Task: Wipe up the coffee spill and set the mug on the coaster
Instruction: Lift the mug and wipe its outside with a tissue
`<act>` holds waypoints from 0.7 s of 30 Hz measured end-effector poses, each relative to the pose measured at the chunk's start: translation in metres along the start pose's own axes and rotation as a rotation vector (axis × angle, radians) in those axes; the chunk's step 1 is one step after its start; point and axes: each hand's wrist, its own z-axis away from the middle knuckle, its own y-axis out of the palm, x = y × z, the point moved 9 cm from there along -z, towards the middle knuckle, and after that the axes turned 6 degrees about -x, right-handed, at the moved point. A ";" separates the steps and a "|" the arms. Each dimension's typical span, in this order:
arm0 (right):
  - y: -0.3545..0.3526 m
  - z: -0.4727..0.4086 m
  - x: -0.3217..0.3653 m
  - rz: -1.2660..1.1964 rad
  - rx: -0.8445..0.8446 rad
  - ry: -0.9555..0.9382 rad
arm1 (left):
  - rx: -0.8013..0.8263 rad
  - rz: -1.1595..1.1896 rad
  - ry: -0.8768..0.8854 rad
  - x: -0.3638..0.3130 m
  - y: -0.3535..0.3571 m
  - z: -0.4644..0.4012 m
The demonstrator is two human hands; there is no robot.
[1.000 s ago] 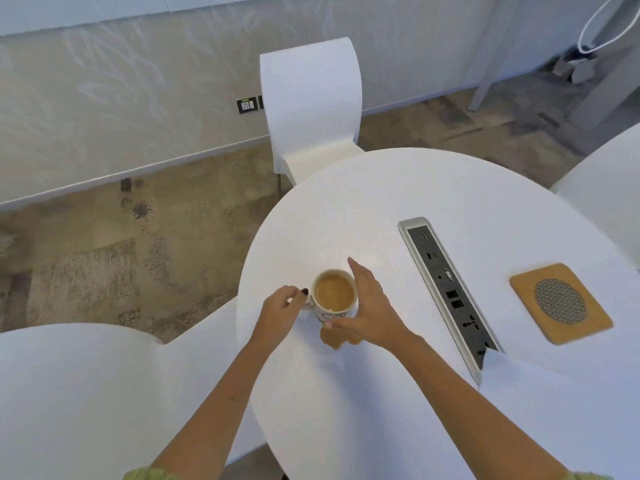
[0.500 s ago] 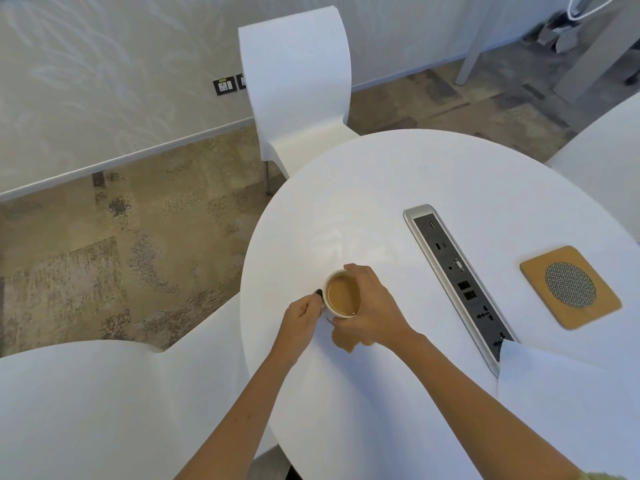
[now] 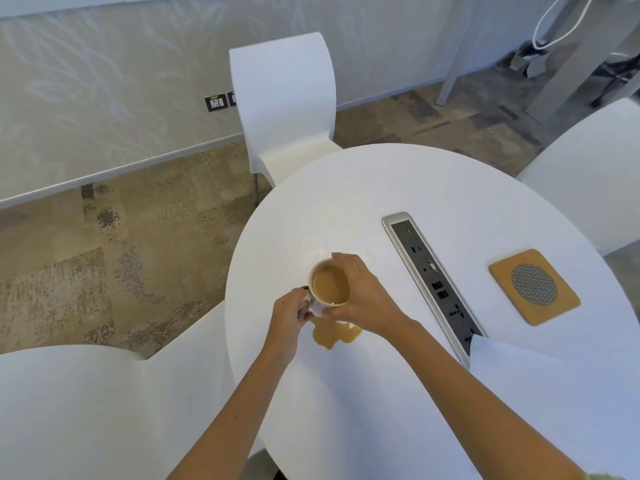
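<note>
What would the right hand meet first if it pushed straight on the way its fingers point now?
The right hand is already wrapped around the mug, so it would press into that at once. Beyond lies bare table, then its far-left edge and probably the white chair; depth is unclear.

On the table (image 3: 346, 410), the mug (image 3: 329, 285) sits left of the socket strip (image 3: 433, 282), spill (image 3: 334, 335) just in front of it, coaster (image 3: 504, 306) well right beyond the strip.
</note>
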 end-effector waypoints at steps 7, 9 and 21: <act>-0.030 0.035 -0.047 -0.109 -0.012 0.171 | -0.100 0.147 -0.016 -0.006 0.002 0.016; -0.043 0.059 -0.076 -0.209 -0.108 0.299 | -0.125 0.179 -0.022 -0.006 0.004 0.021; -0.176 0.285 -0.248 0.175 -0.725 0.943 | -0.195 0.233 -0.009 -0.004 0.028 0.046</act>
